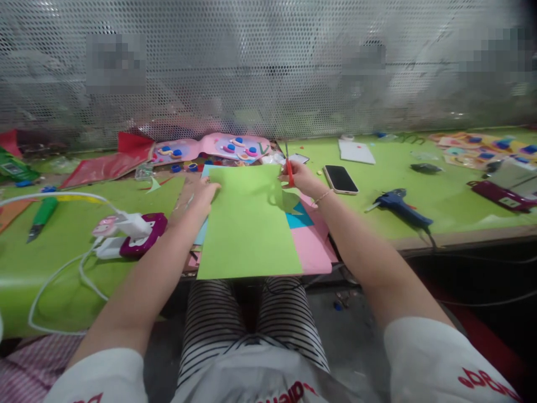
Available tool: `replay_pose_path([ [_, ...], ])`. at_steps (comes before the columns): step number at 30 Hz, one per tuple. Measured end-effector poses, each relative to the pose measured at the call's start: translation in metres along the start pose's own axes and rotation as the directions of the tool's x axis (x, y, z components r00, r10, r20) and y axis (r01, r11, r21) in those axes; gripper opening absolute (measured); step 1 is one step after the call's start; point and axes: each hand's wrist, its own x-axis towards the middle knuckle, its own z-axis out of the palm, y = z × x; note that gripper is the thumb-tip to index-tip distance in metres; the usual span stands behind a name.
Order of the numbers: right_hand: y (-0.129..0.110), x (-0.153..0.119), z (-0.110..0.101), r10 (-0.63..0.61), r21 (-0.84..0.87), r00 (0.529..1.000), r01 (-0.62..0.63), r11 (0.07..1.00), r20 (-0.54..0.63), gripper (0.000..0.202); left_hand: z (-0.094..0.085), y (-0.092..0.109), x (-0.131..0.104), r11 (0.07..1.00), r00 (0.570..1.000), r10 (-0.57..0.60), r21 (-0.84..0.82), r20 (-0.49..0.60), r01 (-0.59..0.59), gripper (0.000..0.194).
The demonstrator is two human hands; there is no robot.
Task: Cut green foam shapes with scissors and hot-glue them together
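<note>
A light green sheet of paper [247, 224] lies in front of me, its near edge hanging at the table's edge above my lap. My left hand [207, 193] is closed on the sheet's upper left edge, thumb on top. In my right hand [302, 178] is a pair of scissors with red-orange handles [290, 172], the blades pointing up and away from me, beside the sheet's upper right corner. Under the green sheet, pink paper [312, 246] and a blue piece [300, 217] stick out on the right. Light blue paper [201, 232] shows on the left.
Right of my hand lie a phone [340, 179], a white card [356, 151] and a blue glue gun [400, 207]. To the left are a purple power strip [145, 235] with white cables and a green utility knife [42, 217]. Pink decorated pieces [235, 146] lie along the perforated metal panel [268, 67].
</note>
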Motion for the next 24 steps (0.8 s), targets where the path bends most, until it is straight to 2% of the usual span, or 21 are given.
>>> replay_pose_path([
  [2, -0.004, -0.002, 0.000, 0.012, -0.113, 1.000, -0.011, 0.994, 0.004, 0.041, 0.002, 0.005, -0.007, 1.000, 1.000, 0.006, 0.000, -0.018, -0.006, 0.012],
  [4, -0.009, -0.004, -0.003, 0.034, -0.244, 0.999, -0.037, 0.969, -0.014, 0.039, 0.002, 0.008, -0.011, 0.995, 0.995, 0.060, 0.087, -0.074, -0.054, 0.006],
  [6, -0.013, -0.006, -0.009, 0.026, -0.361, 0.999, -0.036, 0.932, -0.032, 0.036, 0.001, 0.007, -0.009, 0.979, 0.984, 0.122, 0.179, -0.132, -0.097, 0.009],
  [7, -0.014, -0.007, -0.013, -0.004, -0.428, 0.999, -0.011, 0.904, -0.034, 0.037, 0.000, 0.004, -0.005, 0.974, 0.978, 0.140, 0.200, -0.153, -0.108, 0.011],
  [9, -0.016, -0.008, -0.021, -0.051, -0.615, 0.999, 0.047, 0.787, 0.011, 0.041, -0.002, -0.004, 0.005, 0.975, 0.972, 0.155, 0.183, -0.174, -0.123, 0.010],
  [11, -0.016, -0.011, -0.025, -0.021, -0.706, 0.995, 0.083, 0.704, 0.097, 0.044, -0.004, -0.012, 0.017, 0.977, 0.964, 0.192, 0.128, -0.186, -0.170, 0.007],
  [12, -0.015, -0.012, -0.025, -0.017, -0.698, 0.990, 0.113, 0.707, 0.143, 0.044, -0.004, -0.017, 0.022, 0.972, 0.957, 0.221, 0.125, -0.188, -0.200, 0.006],
  [14, -0.015, -0.016, -0.022, 0.000, -0.619, 0.978, 0.133, 0.774, 0.210, 0.047, -0.005, -0.023, 0.030, 0.956, 0.937, 0.284, 0.136, -0.204, -0.260, 0.007],
  [17, -0.016, -0.019, -0.014, 0.055, -0.481, 0.972, 0.064, 0.874, 0.230, 0.050, -0.005, -0.027, 0.036, 0.949, 0.928, 0.309, 0.133, -0.210, -0.286, 0.006],
  [24, -0.016, -0.017, -0.013, 0.112, -0.410, 0.961, 0.002, 0.912, 0.253, 0.043, -0.005, -0.023, 0.032, 0.954, 0.933, 0.291, 0.136, -0.210, -0.267, 0.007],
])
